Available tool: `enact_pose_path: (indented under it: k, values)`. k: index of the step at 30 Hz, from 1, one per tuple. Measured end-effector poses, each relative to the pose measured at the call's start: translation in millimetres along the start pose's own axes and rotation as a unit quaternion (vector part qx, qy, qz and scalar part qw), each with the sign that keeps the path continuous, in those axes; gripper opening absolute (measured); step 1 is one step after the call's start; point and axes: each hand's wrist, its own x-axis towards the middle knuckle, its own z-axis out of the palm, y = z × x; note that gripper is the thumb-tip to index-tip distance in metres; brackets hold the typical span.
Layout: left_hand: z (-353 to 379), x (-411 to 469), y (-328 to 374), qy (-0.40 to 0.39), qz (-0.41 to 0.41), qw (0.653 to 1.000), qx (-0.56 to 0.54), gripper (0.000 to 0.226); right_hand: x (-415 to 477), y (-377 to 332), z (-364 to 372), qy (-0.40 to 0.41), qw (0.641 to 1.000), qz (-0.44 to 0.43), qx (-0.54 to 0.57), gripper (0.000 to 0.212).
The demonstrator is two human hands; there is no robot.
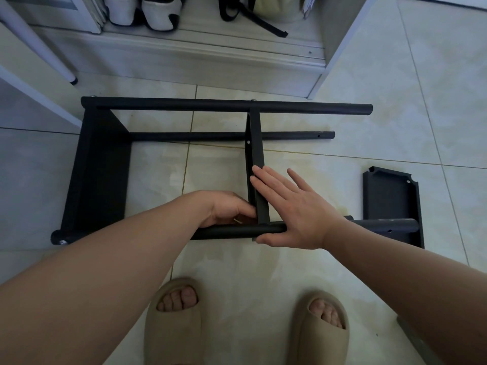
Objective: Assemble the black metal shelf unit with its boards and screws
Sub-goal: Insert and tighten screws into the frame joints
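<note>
Standing in tan slippers (174, 320) on the tiled floor (263, 272), the person presses a flat, straight-fingered right hand (295, 214) across the near pole (237, 229) and middle board (257, 159) of the black shelf frame (100, 167) lying there. The left hand (229, 209) curls at that joint, its grip hidden. A loose board (392, 201) lies by the frame's right end. Beyond, an open cabinet (184, 61) holds white shoes (158, 14) and a bag (276, 9).

No text, label, brand mark, number or sign could be read anywhere, neither on the black shelf frame (226, 108) at the grip nor on the loose board (392, 204) lying apart to its right.
</note>
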Motion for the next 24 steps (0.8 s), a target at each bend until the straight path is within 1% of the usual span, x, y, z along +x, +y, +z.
enact_pose_path:
  k: [5,10,14,18,21,24]
  values:
    - [-0.1,-1.2,1.9,-0.003,0.001,1.0,0.025,0.012,-0.2,0.3,0.3,0.0,1.0,-0.001,0.002,0.11]
    - [0.4,-4.4,1.8,-0.027,-0.014,0.999,-0.016,0.02,0.0,0.0,0.0,-0.002,1.0,0.0,0.001,0.111]
    - [-0.3,-4.1,2.9,-0.036,-0.037,0.998,-0.019,0.023,-0.2,-0.1,0.6,0.001,1.0,0.0,0.003,0.111]
    - [1.2,-0.1,2.4,-0.005,-0.009,1.0,-0.006,0.018,-0.3,-0.1,1.6,0.004,1.0,-0.001,-0.001,0.111]
    - [0.1,-1.4,2.0,-0.024,0.006,1.0,0.014,0.027,-0.2,0.2,1.8,0.009,1.0,-0.001,0.005,0.11]
    - [-0.3,-1.4,0.8,-0.031,0.006,0.999,0.011,0.029,-0.6,0.6,2.4,0.01,1.0,-0.002,0.002,0.11]
